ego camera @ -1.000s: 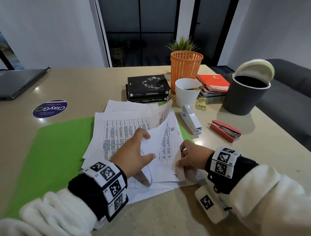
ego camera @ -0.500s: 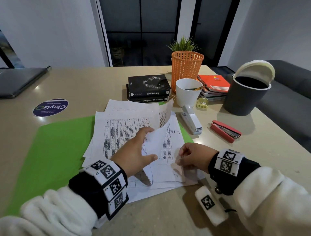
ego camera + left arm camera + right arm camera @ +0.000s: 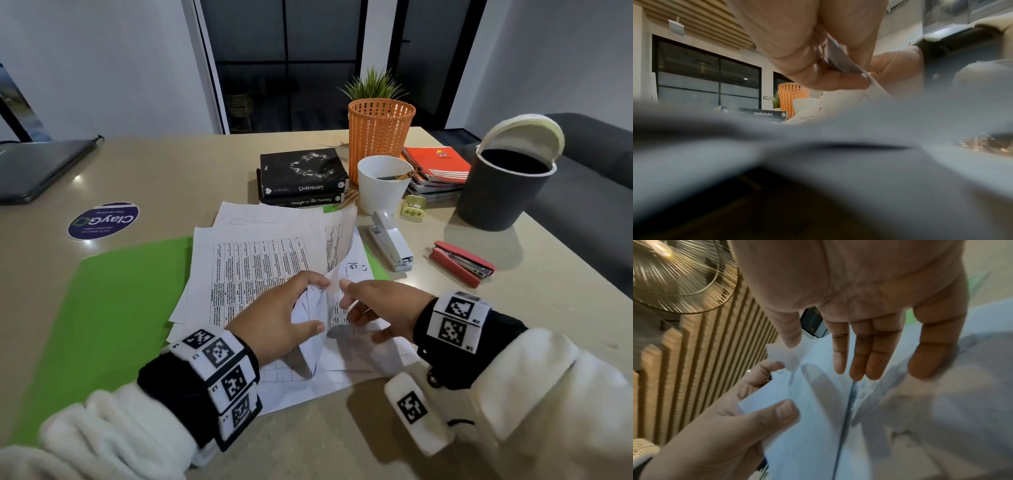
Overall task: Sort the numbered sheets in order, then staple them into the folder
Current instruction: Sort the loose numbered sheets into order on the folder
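Two hands, left hand (image 3: 274,322) pinching curled sheet (image 3: 313,329), underside hidden

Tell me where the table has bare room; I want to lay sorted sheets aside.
Bare table lies between the laptop, the round sticker and the books. The near edge below the sheets is bare too. It is crowded on the right: cup, staplers, bin. The left half of the green folder is uncovered.
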Demonstrator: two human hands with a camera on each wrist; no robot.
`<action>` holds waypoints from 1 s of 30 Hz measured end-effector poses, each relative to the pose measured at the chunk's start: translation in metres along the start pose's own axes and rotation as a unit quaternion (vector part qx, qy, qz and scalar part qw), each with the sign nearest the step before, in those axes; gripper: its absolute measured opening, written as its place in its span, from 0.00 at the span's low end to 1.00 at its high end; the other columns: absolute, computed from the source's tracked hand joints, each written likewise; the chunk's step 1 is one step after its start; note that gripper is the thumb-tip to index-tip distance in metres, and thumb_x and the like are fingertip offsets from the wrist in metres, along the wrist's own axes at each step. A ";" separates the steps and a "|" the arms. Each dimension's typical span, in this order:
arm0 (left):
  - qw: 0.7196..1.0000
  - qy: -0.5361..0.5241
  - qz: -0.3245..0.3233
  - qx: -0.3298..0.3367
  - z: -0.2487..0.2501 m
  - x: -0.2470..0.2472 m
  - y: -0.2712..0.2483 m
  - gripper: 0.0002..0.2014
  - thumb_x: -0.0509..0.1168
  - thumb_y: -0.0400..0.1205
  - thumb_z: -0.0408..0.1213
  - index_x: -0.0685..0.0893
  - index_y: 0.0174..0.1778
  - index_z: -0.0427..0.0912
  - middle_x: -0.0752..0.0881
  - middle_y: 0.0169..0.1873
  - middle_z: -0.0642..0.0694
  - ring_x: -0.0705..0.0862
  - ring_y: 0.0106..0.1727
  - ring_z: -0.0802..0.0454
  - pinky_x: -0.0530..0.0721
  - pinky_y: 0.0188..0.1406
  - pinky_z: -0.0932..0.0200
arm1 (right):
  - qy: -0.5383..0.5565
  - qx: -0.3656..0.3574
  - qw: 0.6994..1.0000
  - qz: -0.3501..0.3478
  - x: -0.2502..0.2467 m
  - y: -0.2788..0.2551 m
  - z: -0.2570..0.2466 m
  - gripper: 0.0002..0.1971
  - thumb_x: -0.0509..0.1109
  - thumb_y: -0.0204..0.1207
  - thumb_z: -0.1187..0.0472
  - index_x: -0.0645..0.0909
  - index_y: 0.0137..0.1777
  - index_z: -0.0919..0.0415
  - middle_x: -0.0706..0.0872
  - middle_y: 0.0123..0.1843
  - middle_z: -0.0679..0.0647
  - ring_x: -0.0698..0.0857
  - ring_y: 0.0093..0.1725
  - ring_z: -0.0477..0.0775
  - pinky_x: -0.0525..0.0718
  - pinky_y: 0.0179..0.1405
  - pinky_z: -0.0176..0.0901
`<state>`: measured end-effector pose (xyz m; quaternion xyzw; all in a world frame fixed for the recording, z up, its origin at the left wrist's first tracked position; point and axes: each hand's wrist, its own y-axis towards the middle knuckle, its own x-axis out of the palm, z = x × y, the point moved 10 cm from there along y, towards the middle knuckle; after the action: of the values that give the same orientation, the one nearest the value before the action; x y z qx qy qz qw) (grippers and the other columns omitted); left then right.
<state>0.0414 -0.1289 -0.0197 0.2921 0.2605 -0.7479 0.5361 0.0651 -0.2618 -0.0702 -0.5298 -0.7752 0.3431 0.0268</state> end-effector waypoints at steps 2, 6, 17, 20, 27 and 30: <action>1.000 0.000 0.003 0.009 0.002 -0.001 0.001 0.23 0.69 0.77 0.42 0.66 0.59 0.70 0.79 0.60 0.59 0.79 0.57 0.56 0.78 0.60 0.51 | -0.031 -0.019 0.999 -0.008 0.004 0.002 -0.006 0.17 0.60 0.79 0.42 0.81 0.50 0.54 0.84 0.43 0.50 0.82 0.45 0.49 0.81 0.45 0.45; 1.000 -0.004 0.010 0.002 -0.002 -0.003 0.001 0.24 0.67 0.78 0.41 0.63 0.59 0.71 0.83 0.54 0.55 0.84 0.49 0.53 0.82 0.55 0.50 | -0.116 -0.050 0.992 0.016 -0.004 0.004 -0.012 0.18 0.60 0.78 0.39 0.79 0.52 0.52 0.85 0.48 0.49 0.86 0.50 0.51 0.85 0.52 0.49; 1.000 -0.027 0.008 -0.004 -0.006 -0.005 0.000 0.21 0.65 0.79 0.38 0.64 0.57 0.68 0.84 0.44 0.56 0.84 0.32 0.61 0.82 0.33 0.67 | -0.008 0.007 0.996 0.088 -0.050 0.014 0.025 0.15 0.70 0.76 0.59 0.79 0.56 0.70 0.76 0.36 0.58 0.77 0.33 0.56 0.79 0.41 0.51; 1.000 -0.024 0.010 -0.001 -0.003 -0.005 -0.001 0.21 0.64 0.79 0.38 0.65 0.59 0.65 0.84 0.43 0.56 0.84 0.33 0.56 0.83 0.35 0.61 | -0.091 0.005 0.992 0.085 -0.046 0.012 0.024 0.23 0.71 0.75 0.54 0.79 0.59 0.74 0.78 0.32 0.58 0.77 0.32 0.57 0.75 0.40 0.48; 1.000 -0.006 0.013 -0.001 -0.002 -0.004 -0.001 0.21 0.63 0.79 0.38 0.63 0.60 0.66 0.83 0.45 0.53 0.85 0.39 0.48 0.83 0.41 0.52 | -0.050 0.017 0.998 0.040 -0.030 0.008 0.029 0.14 0.75 0.71 0.54 0.82 0.47 0.65 0.75 0.28 0.54 0.75 0.26 0.52 0.78 0.38 0.46; 1.000 -0.003 0.013 -0.003 -0.001 -0.004 -0.002 0.22 0.63 0.79 0.38 0.62 0.58 0.68 0.84 0.44 0.52 0.85 0.39 0.46 0.85 0.41 0.50 | -0.053 0.016 0.998 0.030 -0.026 0.003 0.022 0.20 0.78 0.60 0.47 0.83 0.47 0.60 0.73 0.32 0.55 0.75 0.31 0.54 0.76 0.41 0.46</action>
<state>0.0411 -0.1247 -0.0174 0.2914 0.2569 -0.7411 0.5475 0.0700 -0.2942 -0.0800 -0.5335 -0.7534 0.3841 -0.0165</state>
